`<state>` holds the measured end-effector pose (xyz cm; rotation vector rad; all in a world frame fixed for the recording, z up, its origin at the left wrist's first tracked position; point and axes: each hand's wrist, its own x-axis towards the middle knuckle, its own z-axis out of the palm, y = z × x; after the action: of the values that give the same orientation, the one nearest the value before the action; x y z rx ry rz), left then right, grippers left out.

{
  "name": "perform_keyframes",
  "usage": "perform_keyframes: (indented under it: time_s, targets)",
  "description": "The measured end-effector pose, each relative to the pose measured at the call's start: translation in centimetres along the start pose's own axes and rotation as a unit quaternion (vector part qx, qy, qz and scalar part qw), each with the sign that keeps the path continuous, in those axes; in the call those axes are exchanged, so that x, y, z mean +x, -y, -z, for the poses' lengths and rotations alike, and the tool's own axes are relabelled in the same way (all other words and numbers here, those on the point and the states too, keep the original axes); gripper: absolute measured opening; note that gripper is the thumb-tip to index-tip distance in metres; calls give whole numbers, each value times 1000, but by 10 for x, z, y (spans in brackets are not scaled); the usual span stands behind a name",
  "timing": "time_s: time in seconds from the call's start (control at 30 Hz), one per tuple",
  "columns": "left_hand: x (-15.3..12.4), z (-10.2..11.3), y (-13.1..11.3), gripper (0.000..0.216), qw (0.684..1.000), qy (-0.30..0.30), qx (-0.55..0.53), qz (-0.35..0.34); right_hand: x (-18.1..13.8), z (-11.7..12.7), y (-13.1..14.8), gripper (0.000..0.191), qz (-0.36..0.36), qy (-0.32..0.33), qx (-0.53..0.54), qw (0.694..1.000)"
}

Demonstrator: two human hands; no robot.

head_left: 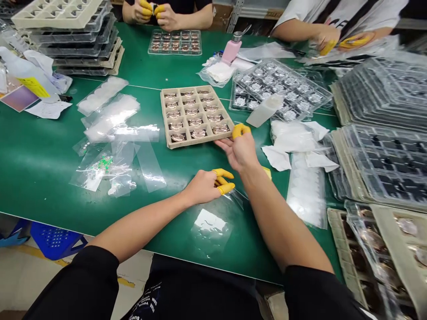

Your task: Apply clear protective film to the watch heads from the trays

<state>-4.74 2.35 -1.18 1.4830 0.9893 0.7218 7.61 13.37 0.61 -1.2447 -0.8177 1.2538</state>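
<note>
My right hand (pixel 243 149), with a yellow finger cot on it, grips the near right corner of a beige compartment tray (pixel 182 144). Its fingers reach under the edge and the thumb side lies on top. Round rose-gold watch parts (pixel 199 133) sit in the tray's compartments, each on a dark square. Nearer to me, my left hand (pixel 213 186) hovers low over the table, its yellow-covered thumb and finger apart. A clear plastic film (pixel 235 198) lies just beside its fingertips. Another clear sheet with a white patch (pixel 210 222) is on the table in front of me.
Clear bags and strips (pixel 113 133) lie to the left. Stacked trays stand at the far left (pixel 83 49) and right (pixel 383 155). Clear trays (pixel 276 86), a white bottle (pixel 265 110) and tissues (pixel 293 135) are right of centre. Two co-workers sit opposite, near a pink bottle (pixel 231 49).
</note>
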Motion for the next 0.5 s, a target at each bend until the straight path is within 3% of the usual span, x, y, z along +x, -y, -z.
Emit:
perform_keyframes:
  time_s: [0.1,0.23,0.3,0.37,0.5]
  targets:
    - [0,2,0,33,1000,-7,6,-5,10,-21,-15,42,-24,-9,139,990]
    - [-1,4,0,37,1000,-3,-4,-7,30,-32,-17,59,5,-97,141,985]
    - [-3,2,0,37,1000,9,-12,-13,39,-19,-8,63,10,-122,122,985]
    - [-6,0,-1,38,999,32,-23,-30,43,3,3,66,2,-107,97,989]
    - [-14,-4,-4,36,985,122,-24,-116,46,50,23,67,-38,-81,-2,996]
